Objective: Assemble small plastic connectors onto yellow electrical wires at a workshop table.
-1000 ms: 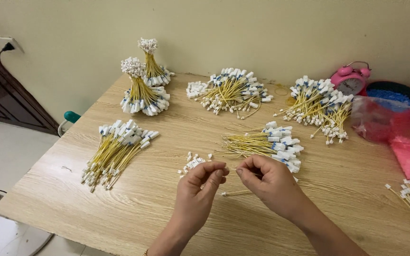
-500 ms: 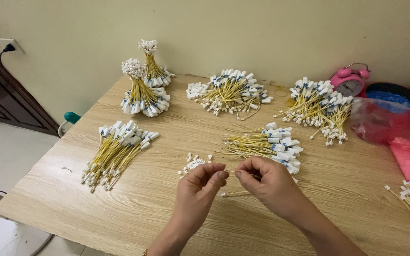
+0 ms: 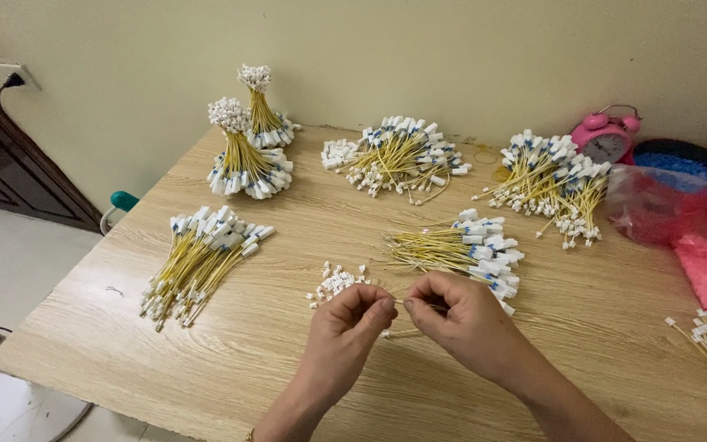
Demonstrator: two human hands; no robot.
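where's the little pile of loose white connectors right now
In the head view, the pile of white connectors lies mid-table, just beyond the left hand, left of the nearest wire bundle.

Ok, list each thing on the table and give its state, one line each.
Left hand: fingers pinched shut on a small connector.
Right hand: pinched on a yellow wire.
Loose connectors: small scattered pile.
Near wire pile: lying flat, fanned.
Left wire bundle: lying flat.
Two tied bundles: standing upright.
Alarm clock: upright.
Red bag: crumpled, lying flat.
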